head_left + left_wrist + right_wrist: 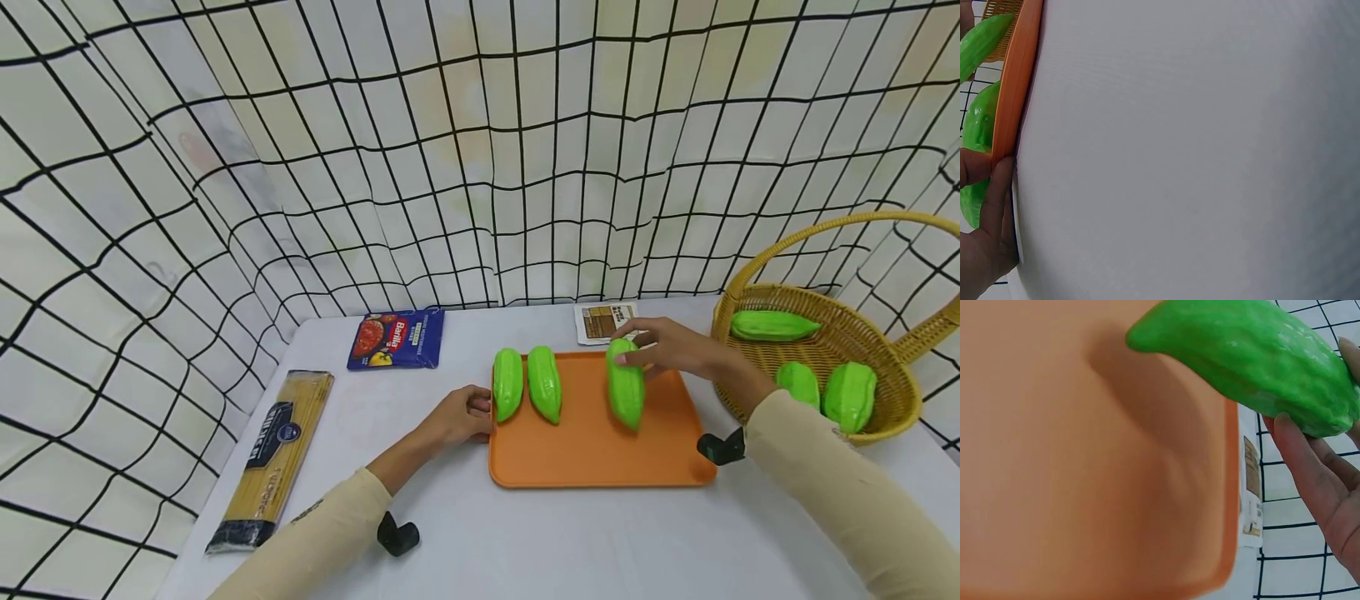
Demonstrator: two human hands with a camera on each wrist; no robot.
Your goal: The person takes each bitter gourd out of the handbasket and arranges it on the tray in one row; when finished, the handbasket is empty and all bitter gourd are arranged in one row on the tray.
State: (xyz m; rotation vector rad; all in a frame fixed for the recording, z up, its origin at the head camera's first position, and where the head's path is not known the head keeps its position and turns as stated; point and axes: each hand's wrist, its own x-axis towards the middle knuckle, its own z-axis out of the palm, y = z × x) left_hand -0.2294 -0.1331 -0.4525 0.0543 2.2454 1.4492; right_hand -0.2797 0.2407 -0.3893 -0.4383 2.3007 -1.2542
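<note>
The right hand's (662, 344) grip pinches a green gourd (627, 396) above the orange tray (577, 458) at one o'clock; the left hand's (459, 415) pinches the tray at nine o'clock.

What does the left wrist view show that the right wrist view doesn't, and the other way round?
Left wrist only: the left grip pinching the tray's rim, a resting gourd close to that grip, and part of the basket.

Right wrist only: the packet beyond the tray, and the shadow cast on the tray's floor.

Both: the tray, the held gourd, the table and the net. The right grip is plain in the right wrist view, but apparently just slivers at the left wrist's edge.
</note>
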